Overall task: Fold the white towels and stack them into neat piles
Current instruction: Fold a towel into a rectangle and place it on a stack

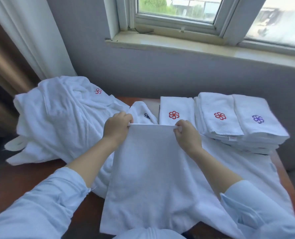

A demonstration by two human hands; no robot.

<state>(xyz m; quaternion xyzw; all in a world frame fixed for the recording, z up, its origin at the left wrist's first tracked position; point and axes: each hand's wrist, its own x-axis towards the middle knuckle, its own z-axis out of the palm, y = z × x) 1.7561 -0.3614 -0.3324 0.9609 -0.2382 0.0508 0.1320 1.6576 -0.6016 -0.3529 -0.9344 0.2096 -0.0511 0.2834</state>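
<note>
– Over the counter (31, 183), the left hand (117, 125) and right hand (186, 133) each pinch a top corner of the towel (148, 169), its upper edge raised, its lower part lying flat.
– What could spoil it?
– One pinch slipping, or corners landing unevenly, would likely skew the fold; the folded stack (238, 121) at the right would then sit crooked.

The brown wooden desk (22, 178) carries a rumpled heap of white towels (62, 118) at ten o'clock, a single folded towel (176, 107) at twelve, a neat stack of folded towels (238, 123) at two, and a spread towel (151, 173) across the middle toward five.
</note>
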